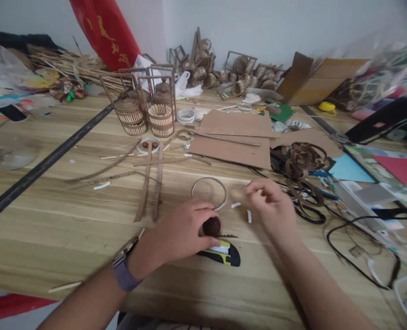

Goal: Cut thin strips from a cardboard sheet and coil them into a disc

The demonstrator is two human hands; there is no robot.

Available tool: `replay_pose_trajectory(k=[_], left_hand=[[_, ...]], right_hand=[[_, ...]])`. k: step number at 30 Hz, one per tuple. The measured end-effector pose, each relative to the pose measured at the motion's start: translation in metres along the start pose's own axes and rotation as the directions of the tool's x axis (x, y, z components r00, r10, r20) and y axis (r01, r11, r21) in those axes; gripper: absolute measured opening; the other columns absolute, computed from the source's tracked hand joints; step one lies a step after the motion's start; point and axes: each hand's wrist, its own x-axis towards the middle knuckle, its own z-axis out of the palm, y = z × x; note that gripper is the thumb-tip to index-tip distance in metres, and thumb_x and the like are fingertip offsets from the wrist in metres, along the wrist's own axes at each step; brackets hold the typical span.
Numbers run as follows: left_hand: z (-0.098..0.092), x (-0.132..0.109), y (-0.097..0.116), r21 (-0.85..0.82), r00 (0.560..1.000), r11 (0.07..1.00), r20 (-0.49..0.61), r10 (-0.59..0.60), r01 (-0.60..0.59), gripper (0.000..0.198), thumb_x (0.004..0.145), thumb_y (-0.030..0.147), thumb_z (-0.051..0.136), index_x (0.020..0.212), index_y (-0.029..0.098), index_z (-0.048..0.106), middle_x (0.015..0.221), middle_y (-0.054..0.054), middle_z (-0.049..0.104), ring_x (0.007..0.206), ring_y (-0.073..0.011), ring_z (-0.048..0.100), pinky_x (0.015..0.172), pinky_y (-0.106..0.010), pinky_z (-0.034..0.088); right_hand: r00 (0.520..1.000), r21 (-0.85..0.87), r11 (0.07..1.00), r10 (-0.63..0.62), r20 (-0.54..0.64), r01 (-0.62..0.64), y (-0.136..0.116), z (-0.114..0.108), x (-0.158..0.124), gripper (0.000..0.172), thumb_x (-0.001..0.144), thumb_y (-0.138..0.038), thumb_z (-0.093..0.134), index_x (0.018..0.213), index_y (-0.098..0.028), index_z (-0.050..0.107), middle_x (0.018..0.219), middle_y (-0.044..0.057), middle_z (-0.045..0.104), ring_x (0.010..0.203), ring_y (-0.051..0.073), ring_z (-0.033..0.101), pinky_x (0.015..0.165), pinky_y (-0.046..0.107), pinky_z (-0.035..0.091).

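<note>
My left hand (186, 227) is wrapped round a small brown coil of corrugated cardboard (212, 226), its ridged round end facing right. Just below it lies a yellow and black utility knife (229, 254), partly hidden by my fingers. My right hand (272, 204) is raised to the right of the coil with thumb and fingertips pinched together; whatever they hold, if anything, is too small to make out. A thin ring of tape (193, 184) lies beyond the left hand. Between the hands are small white strips (249, 216).
Brown cardboard strips (158, 183) lie left of centre. Behind them stand small slatted buckets (160, 120) in frames. Flat cardboard sheets (231, 149) are at the middle back. Tangled brown strips (306, 158), black cables (344, 256) and a white device (371, 206) crowd the right.
</note>
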Motion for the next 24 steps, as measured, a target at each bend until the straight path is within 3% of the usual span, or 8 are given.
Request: replay_pose_trajectory(k=[3,6,8,11,13,15,19,24], left_hand=[[-0.001,0.0,-0.004,0.001,0.998,0.998,-0.009,-0.065,0.065,0.039,0.078,0.031,0.08,0.113,0.016,0.069,0.135,-0.014,0.061,0.126,-0.03,0.056,0.109,-0.043,0.046],[-0.001,0.0,-0.007,0.002,0.995,0.995,-0.036,-0.096,0.096,0.041,0.079,0.024,0.078,0.119,0.017,0.068,0.159,-0.018,0.032,0.141,-0.0348,0.041,0.114,-0.049,0.039],[0.0,0.0,-0.009,-0.004,0.989,0.992,-0.08,-0.122,0.122,0.043,0.078,0.023,0.078,0.12,0.018,0.068,0.162,-0.018,0.024,0.144,-0.0377,0.034,0.115,-0.053,0.035],[-0.001,0.002,-0.008,-0.064,0.977,0.989,-0.162,-0.139,0.131,0.045,0.078,0.026,0.079,0.121,0.017,0.067,0.145,-0.017,0.048,0.136,-0.0356,0.043,0.113,-0.054,0.037],[-0.002,0.003,-0.007,-0.161,0.973,0.978,-0.165,-0.161,0.135,0.044,0.08,0.027,0.077,0.122,0.016,0.065,0.124,-0.013,0.062,0.117,-0.0288,0.059,0.102,-0.046,0.048],[-0.002,0.003,-0.006,-0.256,0.973,0.957,-0.143,-0.18,0.139,0.04,0.083,0.027,0.075,0.121,0.018,0.065,0.112,-0.008,0.066,0.096,-0.0215,0.064,0.087,-0.037,0.055],[0.0,0.002,-0.004,-0.32,0.977,0.939,-0.125,-0.175,0.127,0.036,0.086,0.024,0.071,0.121,0.022,0.063,0.109,-0.004,0.065,0.086,-0.0158,0.064,0.078,-0.029,0.054],[0.001,0.002,-0.002,-0.307,0.986,0.947,-0.104,-0.133,0.095,0.043,0.085,0.016,0.069,0.127,0.023,0.061,0.112,-0.004,0.063,0.099,-0.0187,0.063,0.093,-0.034,0.052]], right_hand=[[0.982,0.09,0.987,0.144,-0.123,-0.133,0.011,-0.007,0.007,0.007,0.08,-0.03,0.068,0.074,-0.025,0.069,0.085,0.001,0.065,0.082,0.019,0.059,0.073,0.034,0.043],[0.997,0.184,0.98,0.079,-0.019,-0.074,0.007,-0.004,0.003,0.01,0.082,-0.032,0.071,0.091,-0.03,0.075,0.097,0.002,0.065,0.093,0.019,0.059,0.08,0.034,0.045],[0.997,0.287,0.957,0.024,0.072,-0.044,-0.002,0.001,-0.004,0.019,0.088,-0.033,0.067,0.107,-0.035,0.073,0.1,0.002,0.066,0.093,0.018,0.061,0.082,0.034,0.047],[0.98,0.403,0.915,-0.098,0.175,0.02,-0.017,0.007,-0.017,0.04,0.09,-0.039,0.066,0.13,-0.04,0.061,0.101,0.002,0.068,0.094,0.019,0.063,0.083,0.037,0.049],[0.959,0.399,0.912,-0.193,0.208,0.097,-0.025,0.01,-0.024,0.061,0.085,-0.039,0.072,0.141,-0.042,0.049,0.097,0.001,0.069,0.092,0.02,0.064,0.088,0.04,0.048],[0.948,0.352,0.924,-0.237,0.213,0.152,-0.032,0.012,-0.029,0.071,0.085,-0.03,0.074,0.146,-0.044,0.04,0.092,-0.002,0.068,0.089,0.019,0.064,0.093,0.042,0.046],[0.955,0.299,0.942,-0.22,0.2,0.154,-0.038,0.017,-0.034,0.073,0.088,-0.014,0.066,0.147,-0.044,0.036,0.085,-0.005,0.067,0.082,0.016,0.065,0.094,0.042,0.047],[0.971,0.315,0.941,-0.18,0.159,0.123,-0.039,0.021,-0.034,0.068,0.087,-0.012,0.066,0.143,-0.039,0.04,0.084,-0.004,0.066,0.079,0.016,0.066,0.084,0.038,0.053]])
